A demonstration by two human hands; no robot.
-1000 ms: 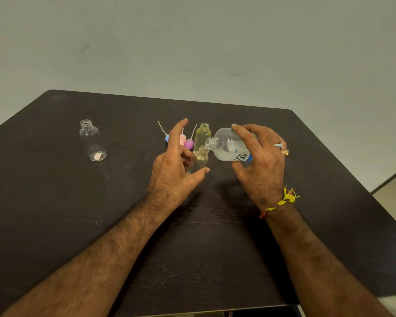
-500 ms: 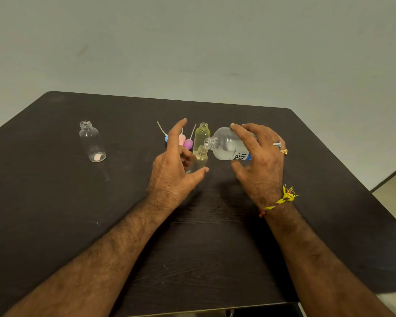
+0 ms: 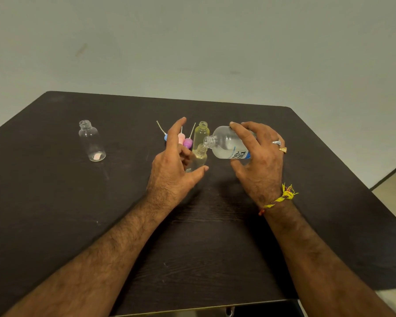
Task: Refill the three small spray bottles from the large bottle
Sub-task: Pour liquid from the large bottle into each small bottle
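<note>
Large bottle (image 3: pixel 226 143) tipped sideways in right hand (image 3: pixel 258 161), fingers curled around, mouth meeting neck of small bottle (image 3: pixel 198 157) steadied by left hand (image 3: pixel 172 165), probably to pour without spilling. Filled yellowish bottle (image 3: pixel 201 135) just beyond; empty bottle (image 3: pixel 92 140) far left. Dark table (image 3: pixel 55 202), plain grey wall (image 3: pixel 192 42).

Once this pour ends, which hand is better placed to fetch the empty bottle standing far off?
Left hand: the empty bottle stands on its side of the table; the right hand holds the large bottle.
</note>
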